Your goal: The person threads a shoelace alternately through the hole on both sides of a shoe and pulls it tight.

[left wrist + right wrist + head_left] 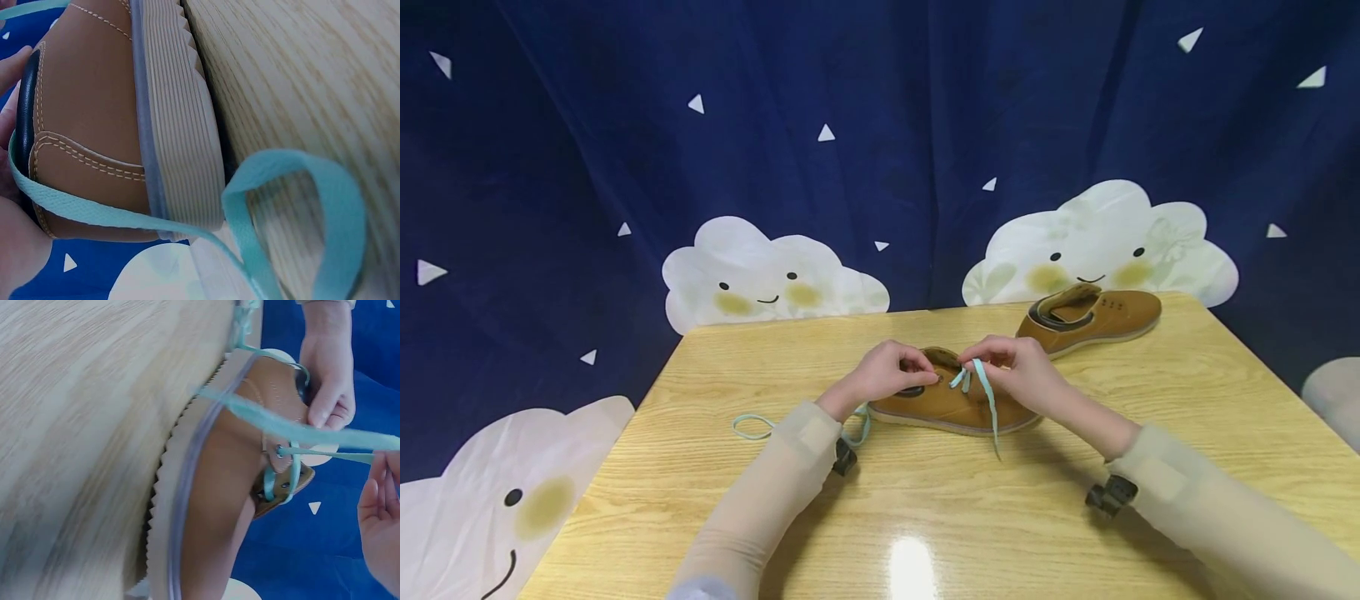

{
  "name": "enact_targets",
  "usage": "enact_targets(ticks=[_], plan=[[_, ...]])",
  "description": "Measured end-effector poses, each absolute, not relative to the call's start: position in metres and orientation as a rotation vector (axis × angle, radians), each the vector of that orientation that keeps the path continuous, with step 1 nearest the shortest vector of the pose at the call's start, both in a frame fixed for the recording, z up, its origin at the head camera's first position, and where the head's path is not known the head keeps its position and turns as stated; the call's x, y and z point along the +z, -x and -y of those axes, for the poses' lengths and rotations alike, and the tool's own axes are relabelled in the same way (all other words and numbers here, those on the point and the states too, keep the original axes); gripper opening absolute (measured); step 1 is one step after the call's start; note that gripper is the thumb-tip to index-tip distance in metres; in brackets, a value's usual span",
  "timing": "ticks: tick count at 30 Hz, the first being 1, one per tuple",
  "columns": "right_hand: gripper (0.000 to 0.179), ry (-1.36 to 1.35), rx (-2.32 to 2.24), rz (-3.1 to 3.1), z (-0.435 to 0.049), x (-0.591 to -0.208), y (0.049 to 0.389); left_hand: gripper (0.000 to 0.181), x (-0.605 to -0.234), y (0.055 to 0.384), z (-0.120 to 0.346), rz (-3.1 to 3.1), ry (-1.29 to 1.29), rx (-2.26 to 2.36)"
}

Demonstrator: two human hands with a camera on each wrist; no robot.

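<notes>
A tan shoe (943, 412) with a pale ribbed sole stands on the table, toe to the right. My left hand (886, 372) pinches the edge of its opening beside the eyelets; the right wrist view shows that thumb and curled fingers (331, 394) on the upper. Between the right hand's (1021, 369) thumb and fingers is a flat mint-green shoelace (988, 398), drawn taut out of an eyelet, its loose end hanging down. In the left wrist view, the lace's other length (94, 209) runs across the heel and loops on the tabletop.
A second tan shoe (1116, 321), with no lace in its eyelets, sits behind at the right on the wooden table (715, 500). A dark blue curtain (865, 75) with white clouds hangs behind. The lace's loop (752, 427) lies left of the heel.
</notes>
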State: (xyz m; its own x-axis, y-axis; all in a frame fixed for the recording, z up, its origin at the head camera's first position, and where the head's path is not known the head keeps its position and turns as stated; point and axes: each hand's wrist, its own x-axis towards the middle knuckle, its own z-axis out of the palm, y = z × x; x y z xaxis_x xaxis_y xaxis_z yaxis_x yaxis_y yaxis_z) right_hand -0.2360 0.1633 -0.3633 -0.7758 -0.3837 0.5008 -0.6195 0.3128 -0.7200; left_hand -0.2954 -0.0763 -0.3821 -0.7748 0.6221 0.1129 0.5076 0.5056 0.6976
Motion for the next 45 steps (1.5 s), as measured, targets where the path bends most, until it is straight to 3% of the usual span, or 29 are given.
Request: enact_targets(ticks=[10, 15, 24, 45], plan=[[0.012, -0.804, 1.963, 2.249, -0.175, -0.341, 0.235, 0.012, -0.381, 0.295, 0.077, -2.598, -0.979, 1.11], [0.025, -0.741, 2.122, 2.159, -0.183, -0.33, 0.234, 0.012, -0.381, 0.295, 0.077, -2.591, -0.983, 1.111], [0.017, -0.647, 2.428, 1.937, -0.197, -0.305, 0.232, 0.011, -0.382, 0.295, 0.077, -2.578, -0.954, 1.121], [0.019, -0.383, 2.107, 2.155, -0.222, -0.295, 0.245, 0.011, -0.382, 0.296, 0.076, -2.595, -0.991, 1.106]])
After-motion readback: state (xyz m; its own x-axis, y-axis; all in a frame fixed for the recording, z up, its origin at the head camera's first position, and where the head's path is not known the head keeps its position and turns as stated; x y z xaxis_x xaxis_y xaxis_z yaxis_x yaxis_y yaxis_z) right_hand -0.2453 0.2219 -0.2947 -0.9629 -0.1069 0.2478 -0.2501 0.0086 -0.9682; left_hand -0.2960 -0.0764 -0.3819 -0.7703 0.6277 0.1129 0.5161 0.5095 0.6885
